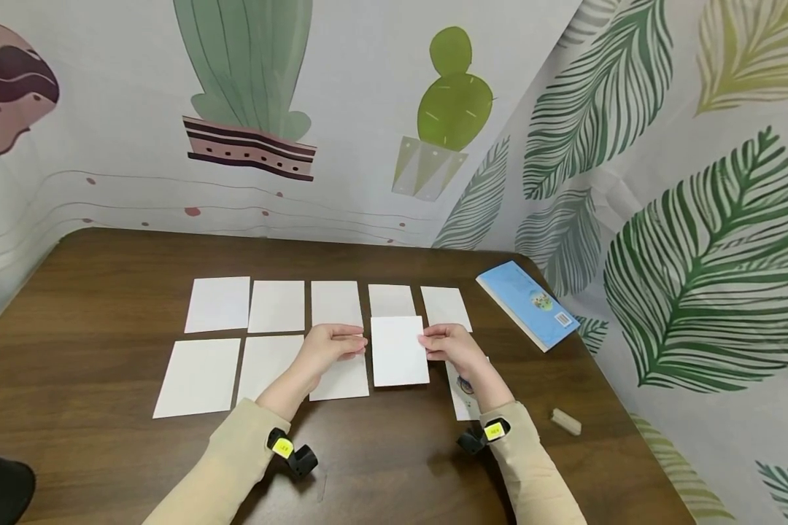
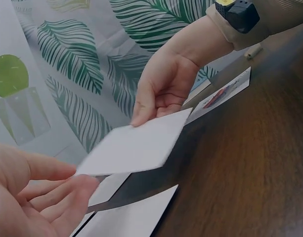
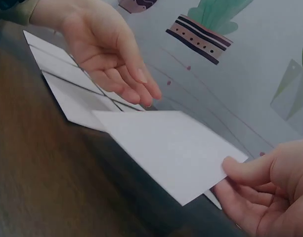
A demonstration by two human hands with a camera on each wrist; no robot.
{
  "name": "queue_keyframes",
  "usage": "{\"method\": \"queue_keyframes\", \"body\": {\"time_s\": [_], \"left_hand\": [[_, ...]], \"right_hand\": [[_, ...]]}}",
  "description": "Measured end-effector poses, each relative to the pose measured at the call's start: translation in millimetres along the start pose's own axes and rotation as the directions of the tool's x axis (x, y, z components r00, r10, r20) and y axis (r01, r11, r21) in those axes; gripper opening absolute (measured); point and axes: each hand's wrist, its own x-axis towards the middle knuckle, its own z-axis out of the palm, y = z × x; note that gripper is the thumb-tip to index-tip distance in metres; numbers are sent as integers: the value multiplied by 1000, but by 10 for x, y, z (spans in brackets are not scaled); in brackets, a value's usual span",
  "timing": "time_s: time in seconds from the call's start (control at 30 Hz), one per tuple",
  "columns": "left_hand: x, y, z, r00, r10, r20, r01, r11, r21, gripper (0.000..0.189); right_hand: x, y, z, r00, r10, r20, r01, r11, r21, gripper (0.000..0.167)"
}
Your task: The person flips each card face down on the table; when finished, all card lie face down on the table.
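My right hand (image 1: 449,343) pinches the right edge of a blank white card (image 1: 399,350) and holds it tilted just above the brown table (image 1: 92,292). In the right wrist view the thumb lies on top of the card (image 3: 171,148) with the fingers under it. My left hand (image 1: 331,343) hovers at the card's left edge with relaxed fingers, apart from the card (image 2: 134,148). Several more white cards (image 1: 276,306) lie face down in two rows around the hands. A card with a printed picture (image 1: 462,390) lies face up under my right wrist.
A blue book (image 1: 528,302) lies at the table's right rear corner. A small beige block (image 1: 566,421) sits near the right edge. Printed fabric walls with cactus and leaf patterns close in the table behind and to the right.
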Motion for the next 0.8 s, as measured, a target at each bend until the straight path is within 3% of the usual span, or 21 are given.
{"method": "queue_keyframes", "body": {"time_s": [0.17,0.33,0.53,0.8], "left_hand": [[2,-31,31,998,-10,62,8,999,32,37],[-9,-63,78,996,-31,81,26,998,59,36],[-20,-71,131,994,-56,93,48,995,84,35],[-31,-86,150,990,-45,135,29,992,123,38]], "right_hand": [[-6,59,-24,999,40,32,-38,998,-53,34],[-9,80,-2,997,60,40,-57,995,-83,34],[-17,58,31,995,98,-18,-100,988,-121,30],[-16,30,28,989,129,-71,-140,972,-191,29]]}}
